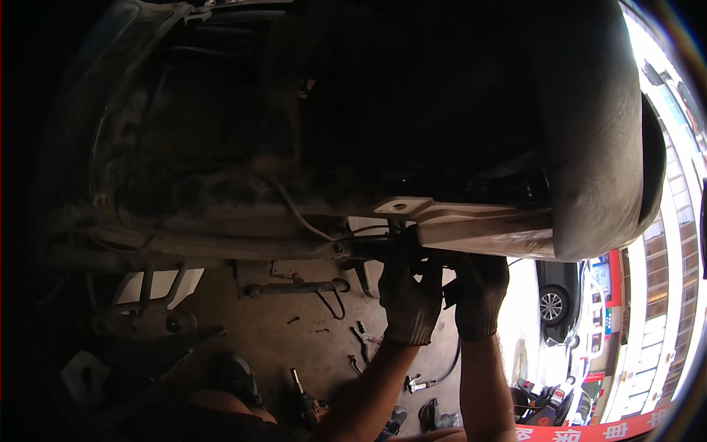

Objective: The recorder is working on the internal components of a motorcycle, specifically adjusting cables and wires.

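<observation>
I am under a raised car, whose dark, dirty underside (243, 184) fills the upper picture. Both my hands wear dark knit gloves and reach up to its lower edge. My left hand (409, 295) curls around a dark fitting (401, 239) just below a pale metal bracket (405, 207). My right hand (480, 295) sits close beside it, under the pale sill (486, 228), its fingers closed on a small dark object (448, 291) between the two hands. What that object is stays hidden in shadow. A pale cable (298, 214) runs along the underbody toward the fitting.
On the concrete floor lie a power wrench (305, 401), pliers (364, 339), a hose with a metal end (421, 383) and a long bar (294, 287). A dark wheel housing (596, 132) bulges at the right. Outside stand a dark car (556, 295) and a scooter (541, 401).
</observation>
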`<state>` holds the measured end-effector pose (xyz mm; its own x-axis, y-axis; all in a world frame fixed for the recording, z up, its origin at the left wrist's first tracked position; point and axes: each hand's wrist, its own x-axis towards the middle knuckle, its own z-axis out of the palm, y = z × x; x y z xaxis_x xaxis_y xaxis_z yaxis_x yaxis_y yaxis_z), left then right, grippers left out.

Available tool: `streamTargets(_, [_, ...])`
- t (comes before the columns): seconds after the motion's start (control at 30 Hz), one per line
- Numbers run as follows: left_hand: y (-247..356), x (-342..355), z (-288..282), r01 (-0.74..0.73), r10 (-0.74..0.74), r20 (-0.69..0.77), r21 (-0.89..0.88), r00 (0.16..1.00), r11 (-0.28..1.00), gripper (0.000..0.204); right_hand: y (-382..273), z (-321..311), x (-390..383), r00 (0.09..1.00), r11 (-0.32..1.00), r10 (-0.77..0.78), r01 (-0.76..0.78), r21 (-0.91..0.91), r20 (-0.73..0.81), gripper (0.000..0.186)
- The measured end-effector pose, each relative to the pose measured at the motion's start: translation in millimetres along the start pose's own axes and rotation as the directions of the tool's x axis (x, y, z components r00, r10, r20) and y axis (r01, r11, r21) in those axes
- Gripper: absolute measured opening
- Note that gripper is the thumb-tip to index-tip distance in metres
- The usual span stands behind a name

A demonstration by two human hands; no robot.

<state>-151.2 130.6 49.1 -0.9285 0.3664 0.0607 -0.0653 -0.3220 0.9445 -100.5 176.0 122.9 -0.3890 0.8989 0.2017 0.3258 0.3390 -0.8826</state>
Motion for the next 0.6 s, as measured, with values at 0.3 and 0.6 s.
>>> streamTargets(0.3, [0.4, 5.8, -0.8, -0.151, 0.154, -0.051, 0.056, 0.987, 0.987, 0.046, 3.8, 11.4, -1.9, 0.987, 0.987, -0.142, 0.136, -0.080, -0.077, 0.017])
streamTargets(0.6, [1.9, 18.2, -3.1, -0.174, 0.174, 0.004, -0.036, 0.985, 0.984, 0.021, -0.1, 1.3, 3.4, 0.824, 0.645, -0.509, 0.556, -0.524, 0.248, 0.021])
